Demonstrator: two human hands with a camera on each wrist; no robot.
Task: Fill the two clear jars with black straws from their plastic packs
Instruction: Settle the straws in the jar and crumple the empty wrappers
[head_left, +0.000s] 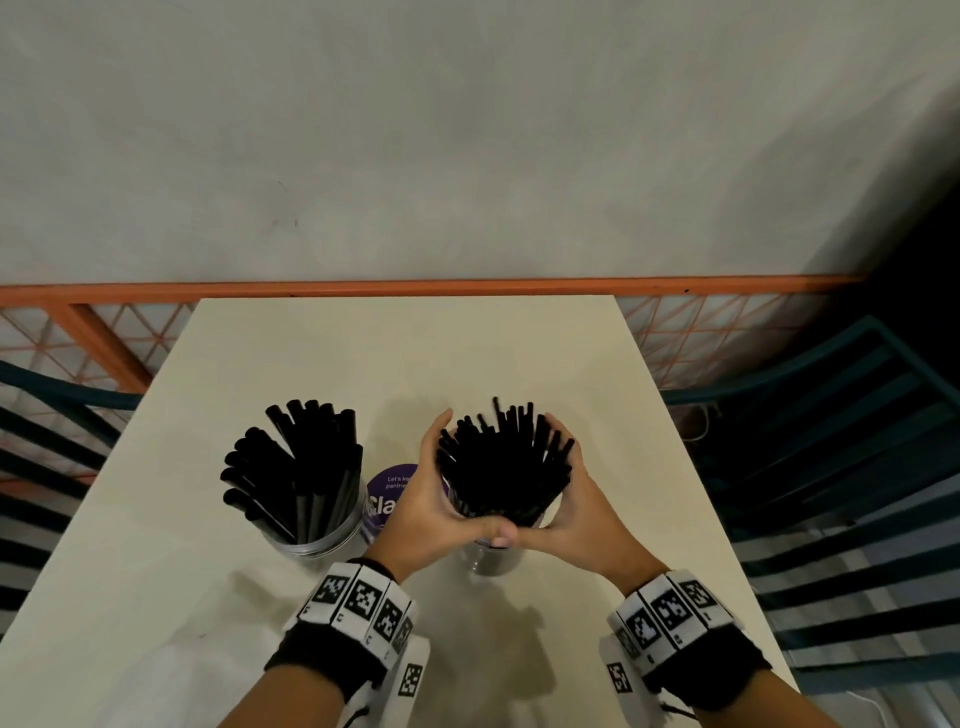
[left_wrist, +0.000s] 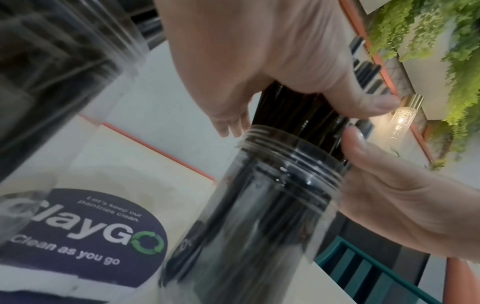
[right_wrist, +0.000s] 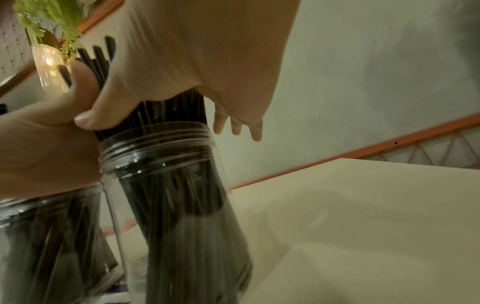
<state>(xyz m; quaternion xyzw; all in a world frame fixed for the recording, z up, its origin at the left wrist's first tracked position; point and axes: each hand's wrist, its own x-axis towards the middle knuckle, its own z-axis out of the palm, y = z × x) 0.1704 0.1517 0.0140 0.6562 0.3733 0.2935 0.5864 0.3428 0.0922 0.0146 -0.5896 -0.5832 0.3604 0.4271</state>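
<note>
On the cream table (head_left: 400, 353) stand two clear jars. The left jar (head_left: 317, 525) holds thick black straws (head_left: 296, 457). The right jar (head_left: 491, 558) holds a bundle of thin black straws (head_left: 504, 462) that fans out above its mouth. My left hand (head_left: 431, 493) and right hand (head_left: 576, 499) cup the bundle from either side just above the rim, thumbs meeting at the front. The left wrist view shows the threaded jar (left_wrist: 272, 205) and the straws (left_wrist: 293, 111) between both hands. The right wrist view shows the same jar (right_wrist: 168, 195), its straws (right_wrist: 168, 109) and my right hand (right_wrist: 194, 51).
A round purple "ClayGo" sticker (head_left: 387, 493) lies on the table between the jars. Teal slatted chairs (head_left: 841, 457) stand on both sides. An orange rail with mesh (head_left: 415, 287) runs along the grey wall behind the table's far edge.
</note>
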